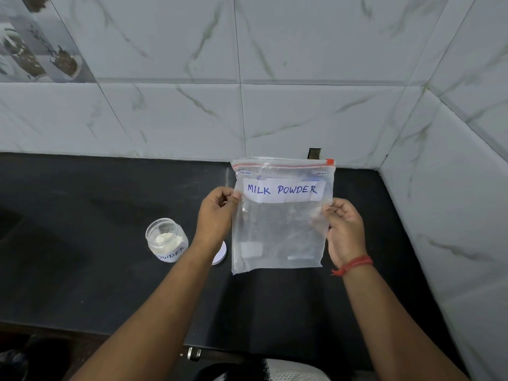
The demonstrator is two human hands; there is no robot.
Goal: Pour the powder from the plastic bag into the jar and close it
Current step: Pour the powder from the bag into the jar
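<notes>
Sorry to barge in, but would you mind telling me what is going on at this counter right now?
A person is holding a clear zip bag labelled MILK POWDER upright above the black counter, the left hand pinching its left edge and the right hand its right edge. The bag looks nearly empty. To the left stands an open jar with white powder inside. Its white lid lies on the counter, partly hidden behind the left wrist, so the jar is not yet closed.
</notes>
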